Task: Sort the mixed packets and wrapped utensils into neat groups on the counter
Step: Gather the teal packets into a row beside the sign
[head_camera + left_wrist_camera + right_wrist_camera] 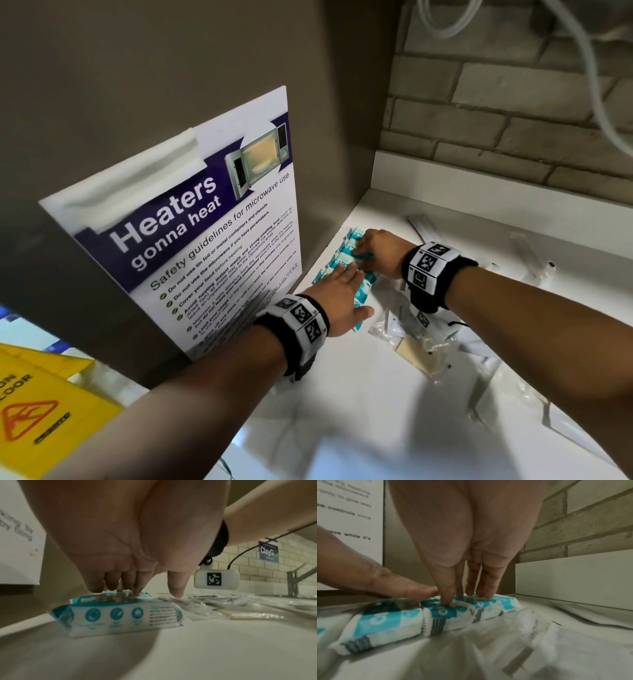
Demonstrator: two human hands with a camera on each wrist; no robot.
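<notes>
Loads of readable signage around this counter

The big microwave poster [205, 219] says "Heaters gonna heat" with "Safety guidelines for microwave use" under it, plus bullets like "Do not use tin foil or metal containers and utensils". The yellow floor sign [41, 414] only shows "…ON …LOOR". A blue wall sign [268, 551] reads "ClayG…". The print on the teal packets [120, 618] is too blurry to read.

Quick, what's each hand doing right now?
Left hand: open, flat on the row of teal-and-white plastic packets.
Right hand: open, straight fingertips pressing the same row.
</notes>
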